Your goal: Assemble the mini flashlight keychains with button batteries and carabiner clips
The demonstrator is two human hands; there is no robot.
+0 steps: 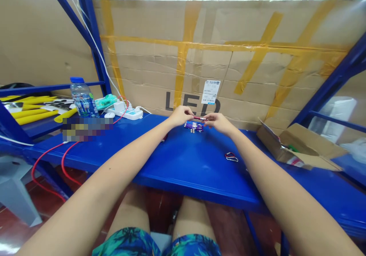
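Observation:
Between my two hands is a slim red metal tube (200,118) like a penlight, held level a little above the table. The fingers of my left hand (183,115) pinch its left end, and those of my right hand (216,121) pinch its right end. Directly below lies a neat pile of blue and purple metal tubes (193,125) of similar shape. A few small shiny round pieces (192,131) sit at the pile's near edge. A red and silver carabiner (231,156) rests near my right forearm. Another small dark red item (164,138) is partly hidden by my left forearm.
An open cardboard box (300,147) stands on the blue table (188,168) at right. At left are a water bottle (83,99), a white power strip (130,113) and red cables (47,151). A large taped cardboard panel (148,73) closes off the back.

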